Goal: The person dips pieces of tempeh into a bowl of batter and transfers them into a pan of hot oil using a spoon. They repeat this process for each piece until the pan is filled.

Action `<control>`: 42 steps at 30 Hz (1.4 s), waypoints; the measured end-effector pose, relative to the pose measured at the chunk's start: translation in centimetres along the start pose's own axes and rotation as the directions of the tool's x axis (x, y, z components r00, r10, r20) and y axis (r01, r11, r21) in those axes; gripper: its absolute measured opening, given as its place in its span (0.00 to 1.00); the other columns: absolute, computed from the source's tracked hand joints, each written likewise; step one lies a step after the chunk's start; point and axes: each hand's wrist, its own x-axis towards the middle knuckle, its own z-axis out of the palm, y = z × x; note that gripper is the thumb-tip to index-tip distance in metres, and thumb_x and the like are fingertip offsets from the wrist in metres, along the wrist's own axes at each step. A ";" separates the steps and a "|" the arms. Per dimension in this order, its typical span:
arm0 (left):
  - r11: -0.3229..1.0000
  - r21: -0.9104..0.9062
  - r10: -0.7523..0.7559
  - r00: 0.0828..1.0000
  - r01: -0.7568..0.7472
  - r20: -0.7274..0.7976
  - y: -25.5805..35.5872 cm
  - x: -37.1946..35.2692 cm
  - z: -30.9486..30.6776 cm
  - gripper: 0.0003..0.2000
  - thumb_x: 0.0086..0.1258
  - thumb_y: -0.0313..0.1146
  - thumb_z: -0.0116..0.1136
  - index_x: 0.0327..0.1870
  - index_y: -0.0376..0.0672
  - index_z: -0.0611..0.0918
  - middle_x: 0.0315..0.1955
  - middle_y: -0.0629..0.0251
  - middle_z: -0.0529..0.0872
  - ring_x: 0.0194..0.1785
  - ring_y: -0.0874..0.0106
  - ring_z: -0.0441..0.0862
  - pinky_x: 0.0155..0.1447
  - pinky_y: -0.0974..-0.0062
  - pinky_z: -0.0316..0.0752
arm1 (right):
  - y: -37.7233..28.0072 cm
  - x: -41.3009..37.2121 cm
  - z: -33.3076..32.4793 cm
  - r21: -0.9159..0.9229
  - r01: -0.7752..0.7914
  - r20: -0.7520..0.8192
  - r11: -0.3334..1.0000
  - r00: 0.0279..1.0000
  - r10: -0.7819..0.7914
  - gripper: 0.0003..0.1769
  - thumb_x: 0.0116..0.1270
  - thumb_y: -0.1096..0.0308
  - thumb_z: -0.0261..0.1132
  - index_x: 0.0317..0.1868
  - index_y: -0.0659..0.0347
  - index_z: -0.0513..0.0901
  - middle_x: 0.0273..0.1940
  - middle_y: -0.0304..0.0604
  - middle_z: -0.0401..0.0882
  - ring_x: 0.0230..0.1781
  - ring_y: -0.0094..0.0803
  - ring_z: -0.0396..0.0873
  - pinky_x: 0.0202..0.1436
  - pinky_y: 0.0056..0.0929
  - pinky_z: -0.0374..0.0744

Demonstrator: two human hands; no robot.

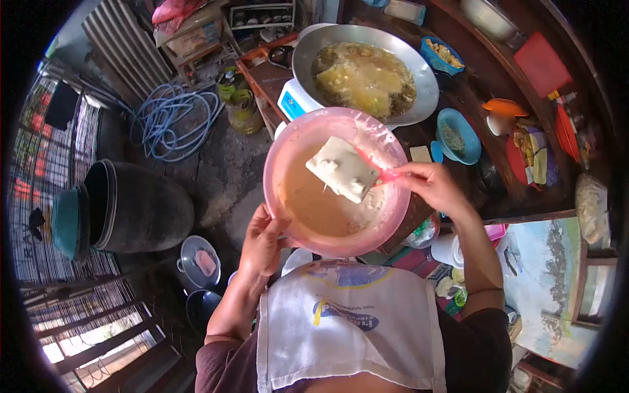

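A pink basin [272, 177] of thin, pale batter [308, 203] is in front of my apron. My left hand [263, 242] grips its rim at the lower left, fingers closed around it. Over the batter, my right hand [429, 187] pinches the handle of a red plastic utensil [388, 174]. A flat, batter-coated slab [341, 167] lies on the utensil and hides its head. Just behind the basin is a wide metal wok [426, 92], in which yellowish flat pieces [360, 82] sit in bubbling oil.
Right of the wok, a blue basket [442, 56] holds fried bits and a blue bowl [460, 134] holds something pale green. On the floor to the left are a coiled blue hose [173, 121], green gas cylinders [244, 111], a large dark barrel [147, 206] and a metal pot [200, 262].
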 end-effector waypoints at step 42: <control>0.980 -0.198 0.012 0.992 -0.037 -0.125 4.6 1.9 0.2 0.14 0.57 0.20 0.46 0.46 0.43 0.72 0.37 0.66 0.78 0.35 0.74 0.79 0.36 0.74 0.80 | 8.0 18.3 -13.6 -0.836 -0.531 -0.548 0.138 0.822 -0.155 0.12 0.59 0.68 0.49 0.32 0.56 0.81 0.34 0.45 0.80 0.38 0.39 0.79 0.37 0.35 0.77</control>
